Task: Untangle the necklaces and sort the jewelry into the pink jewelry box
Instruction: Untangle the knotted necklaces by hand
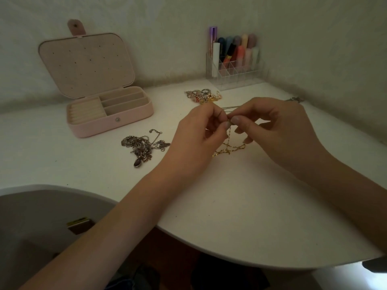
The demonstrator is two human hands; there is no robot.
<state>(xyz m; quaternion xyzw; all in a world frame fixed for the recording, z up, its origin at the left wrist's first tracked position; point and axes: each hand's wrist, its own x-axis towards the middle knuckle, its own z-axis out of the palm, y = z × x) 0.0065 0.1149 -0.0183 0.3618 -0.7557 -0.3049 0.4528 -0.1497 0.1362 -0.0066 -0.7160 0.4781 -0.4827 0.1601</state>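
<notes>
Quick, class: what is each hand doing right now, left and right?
Left hand: fingertips pinching the gold chain.
Right hand: thumb and forefinger pinching the same gold chain at the top.

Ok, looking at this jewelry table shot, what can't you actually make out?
All in the head view:
- The knot or clasp pinched between left hand and right hand: covered by fingertips.
- Silver necklace tangle: too dim and fine to count the chains.
- Small jewelry pile: too small to tell pieces apart.
- Item behind the right hand: mostly hidden.
- Pink jewelry box compartments: too dim to tell their contents.
</notes>
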